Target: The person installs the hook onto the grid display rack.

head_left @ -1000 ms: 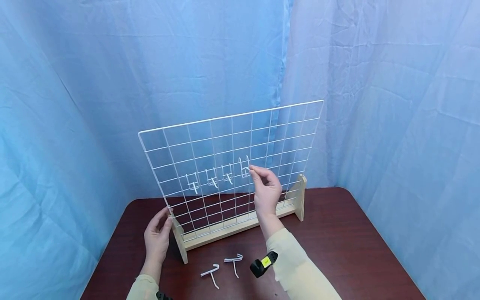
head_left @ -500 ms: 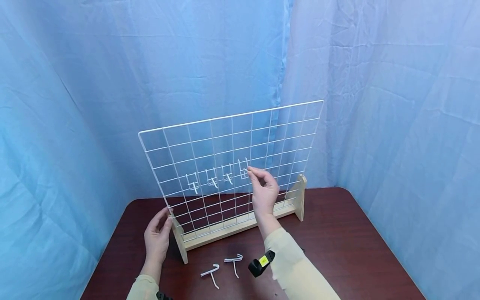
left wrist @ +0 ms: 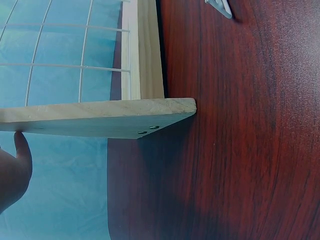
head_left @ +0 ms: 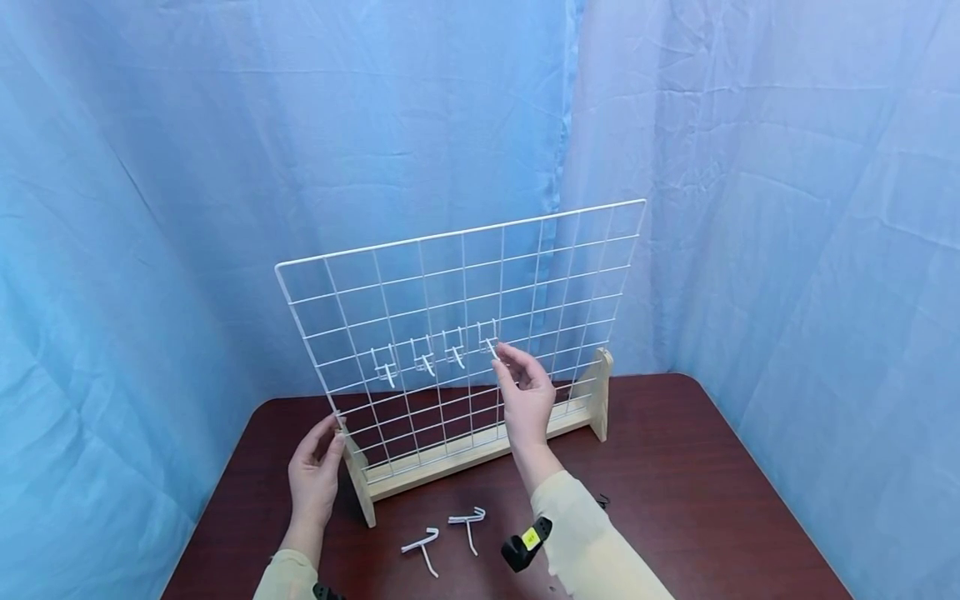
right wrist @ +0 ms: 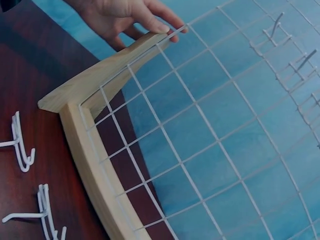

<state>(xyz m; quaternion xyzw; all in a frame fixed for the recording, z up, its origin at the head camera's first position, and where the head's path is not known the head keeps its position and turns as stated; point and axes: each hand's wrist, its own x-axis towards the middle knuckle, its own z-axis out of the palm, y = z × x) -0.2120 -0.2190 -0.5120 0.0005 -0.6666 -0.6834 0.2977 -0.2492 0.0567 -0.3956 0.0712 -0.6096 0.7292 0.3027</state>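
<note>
Hooks (head_left: pixel 422 544), 2 loose, lie at lower centre, probably for easy reach. At lower left the left hand (head_left: pixel 313 479) pinches the wire grid (head_left: pixel 461 235) beside the wooden stand (head_left: pixel 442 472), presumably steadying it. Mid-frame, the right hand (head_left: pixel 527 404) has thumb and forefinger flanking the prong tip of a hung hook (head_left: pixel 488 341), likely its easiest hold, though I cannot tell whether they pinch it; 3 others (head_left: pixel 428 365) hang left of it.

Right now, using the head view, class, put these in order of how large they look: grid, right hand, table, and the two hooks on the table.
1. Table
2. Grid
3. Right hand
4. Left hook and right hook: too alike to rank apart.
</note>
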